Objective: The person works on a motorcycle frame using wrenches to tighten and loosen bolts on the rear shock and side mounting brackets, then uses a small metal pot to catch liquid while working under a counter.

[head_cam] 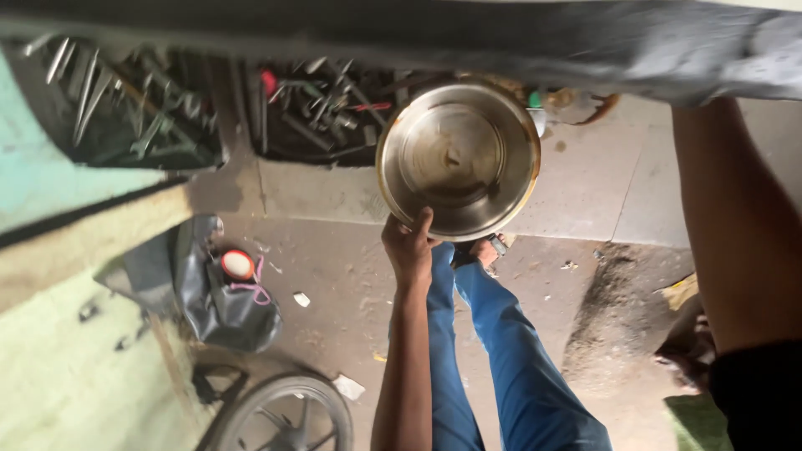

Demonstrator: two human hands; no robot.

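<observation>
so far the left hand pinches the rim of an empty steel bowl above the tool trays, while the right hand's grip is hidden.

The left hand grips the near rim of a round steel bowl, thumb over the edge, holding it open side up above the concrete floor; the bowl interior shows brown residue; the right arm rises along the right edge of the view, its hand out of sight. Two open tool trays filled with spanners lie at the far edge of the floor; a black bag and a spoked wheel lie toward the near left corner; legs in blue trousers stand below the bowl.
</observation>
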